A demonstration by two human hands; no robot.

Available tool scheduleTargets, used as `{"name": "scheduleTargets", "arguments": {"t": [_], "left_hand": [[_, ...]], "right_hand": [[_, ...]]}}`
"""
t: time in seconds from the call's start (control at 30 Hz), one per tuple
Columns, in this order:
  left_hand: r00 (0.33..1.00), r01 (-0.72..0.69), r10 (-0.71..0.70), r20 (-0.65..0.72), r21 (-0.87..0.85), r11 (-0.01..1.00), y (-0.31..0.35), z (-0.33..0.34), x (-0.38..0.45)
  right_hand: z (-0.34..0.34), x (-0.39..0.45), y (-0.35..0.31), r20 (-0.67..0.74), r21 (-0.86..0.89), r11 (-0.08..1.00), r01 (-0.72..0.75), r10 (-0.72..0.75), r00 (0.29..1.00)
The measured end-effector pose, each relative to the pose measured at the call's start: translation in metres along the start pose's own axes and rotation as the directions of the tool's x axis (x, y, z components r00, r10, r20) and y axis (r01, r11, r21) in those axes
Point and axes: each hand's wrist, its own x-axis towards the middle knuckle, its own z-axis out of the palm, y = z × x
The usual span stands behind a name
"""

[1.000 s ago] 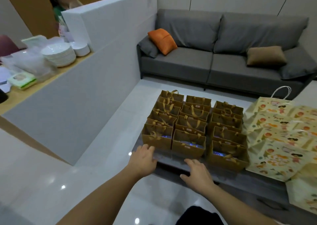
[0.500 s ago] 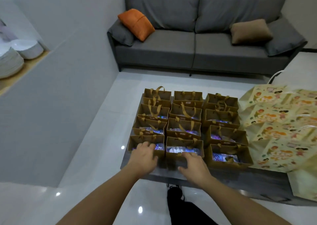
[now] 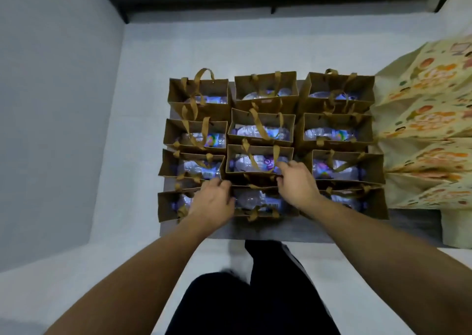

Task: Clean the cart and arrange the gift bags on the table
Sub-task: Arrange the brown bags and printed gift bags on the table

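I stand over the counter point(image 3: 293, 232) and look straight down on twelve brown gift bags point(image 3: 264, 89) packed in three columns and four rows, sides touching, each with a clear wrapped packet inside. My left hand point(image 3: 212, 201) lies over the seam between the nearest left bag point(image 3: 169, 207) and the nearest middle bag point(image 3: 258, 201), fingers curled at the middle bag's left rim; its grip looks closed on that rim, though the fingertips are hidden. My right hand point(image 3: 297, 184) sits at the right end of the third-row middle bag point(image 3: 258, 161), thumb and fingers bent and pinching its near rim at the corner.

The block of bags fills the counter almost to its left edge, with only a thin grey strip showing there. Along the near edge a wider bare band runs in front of the front row. To the right, a stack of pale yellow printed bags point(image 3: 424, 130) lies flat and fanned, pressed against the right column and spilling over the near right corner. The white floor point(image 3: 143, 79) is open to the left and beyond the far row, up to the dark sofa base point(image 3: 204, 2).
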Motion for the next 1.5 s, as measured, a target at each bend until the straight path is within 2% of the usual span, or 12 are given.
{"name": "scheduleTargets", "arguments": {"t": [0.13, 0.23, 0.37, 0.53, 0.63, 0.73, 0.87, 1.03, 1.17, 1.3, 1.4, 1.5], "left_hand": [[1.0, 0.007, -0.006, 0.029, -0.04, 0.999, 0.002, 0.003, 0.026], [0.999, 0.012, -0.01, 0.035, -0.055, 0.998, -0.001, 0.003, 0.039], [0.999, -0.001, 0.005, 0.051, -0.071, 0.997, -0.007, 0.002, 0.053], [0.997, -0.007, 0.013, 0.072, -0.083, 0.997, -0.013, -0.004, 0.059], [0.997, -0.015, 0.022, 0.072, -0.084, 0.996, -0.014, -0.004, 0.062], [0.997, -0.017, 0.022, 0.068, -0.083, 0.996, -0.014, -0.003, 0.063], [0.995, -0.024, 0.031, 0.093, -0.067, 0.997, -0.012, -0.001, 0.063], [0.994, -0.013, 0.019, 0.109, -0.053, 0.999, -0.014, 0.001, 0.063], [0.997, -0.016, 0.021, 0.079, -0.064, 0.998, -0.014, 0.003, 0.065], [0.997, -0.014, 0.018, 0.082, -0.058, 0.998, -0.01, 0.001, 0.066], [0.996, -0.019, 0.023, 0.089, -0.045, 0.999, -0.009, -0.001, 0.065], [0.995, -0.026, 0.029, 0.091, -0.037, 0.999, -0.008, -0.006, 0.063]], "right_hand": [[0.005, 0.029, 0.001, 0.137, -0.13, 0.991, 0.033, -0.015, 0.99], [0.013, 0.045, 0.003, 0.11, -0.273, 0.956, 0.106, -0.078, 0.991], [0.021, 0.052, 0.0, 0.053, -0.337, 0.925, 0.173, -0.165, 0.985], [0.026, 0.053, -0.003, 0.01, -0.274, 0.956, 0.11, -0.111, 0.994], [0.031, 0.049, -0.001, -0.089, -0.32, 0.935, 0.152, -0.189, 0.978], [0.035, 0.05, -0.001, -0.172, -0.259, 0.946, 0.196, -0.245, 0.954], [0.038, 0.061, -0.014, -0.035, -0.122, 0.961, 0.248, -0.254, 0.967], [0.045, 0.081, -0.025, 0.183, -0.041, 0.998, 0.056, -0.047, 0.982], [0.048, 0.085, -0.019, 0.207, -0.074, 0.996, -0.041, 0.055, 0.977], [0.047, 0.086, -0.016, 0.189, -0.092, 0.996, -0.003, 0.021, 0.982], [0.043, 0.08, -0.014, 0.19, -0.033, 0.999, 0.036, -0.029, 0.981], [0.041, 0.07, -0.014, 0.115, 0.078, 0.997, 0.028, -0.037, 0.993]]}}
